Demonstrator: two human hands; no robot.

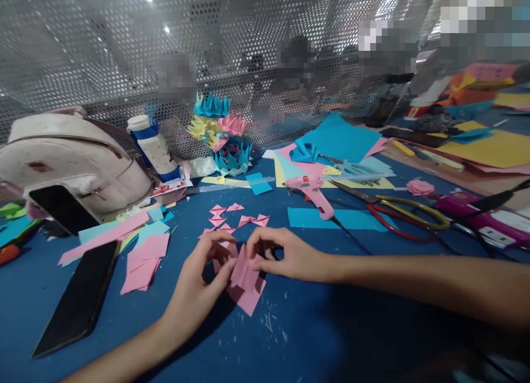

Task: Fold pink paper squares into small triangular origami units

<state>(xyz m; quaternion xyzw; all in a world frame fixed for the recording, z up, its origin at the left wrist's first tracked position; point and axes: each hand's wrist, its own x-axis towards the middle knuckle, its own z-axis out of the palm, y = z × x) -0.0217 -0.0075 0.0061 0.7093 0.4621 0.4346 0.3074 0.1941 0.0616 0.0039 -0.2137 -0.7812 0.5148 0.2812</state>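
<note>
Between my two hands a small pink paper piece point(244, 268) is pinched and partly folded. My left hand point(209, 270) grips its left side with thumb and fingers, while my right hand point(281, 256) pinches its right side. Under it lies another flat pink paper square point(249, 301) on the blue table. Just beyond my fingers sit several small folded pink paper pieces point(218, 210). A stack of pink paper squares point(143, 264) rests to the left of my left hand. The fingertips hide part of the fold.
A pink glue gun point(312, 195) lies on a blue paper strip point(343, 219). Large scissors point(397, 209) are at right. A phone point(80, 297) lies at left, near a backpack point(70, 157) and a bottle point(152, 145). Folded paper flowers point(232, 154) stand at the back.
</note>
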